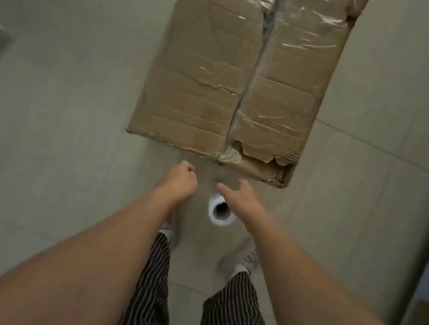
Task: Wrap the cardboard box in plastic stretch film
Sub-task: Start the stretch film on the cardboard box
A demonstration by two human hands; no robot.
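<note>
The tiled floor was occupied by a long cardboard box, laid flat ahead of the person and partly covered with clear stretch film. The right hand was held with fingers spread, gripping nothing, above the stretch film roll. The left hand was curled; any grip on film could not be determined. The roll was stood on end near the box's near edge.
</note>
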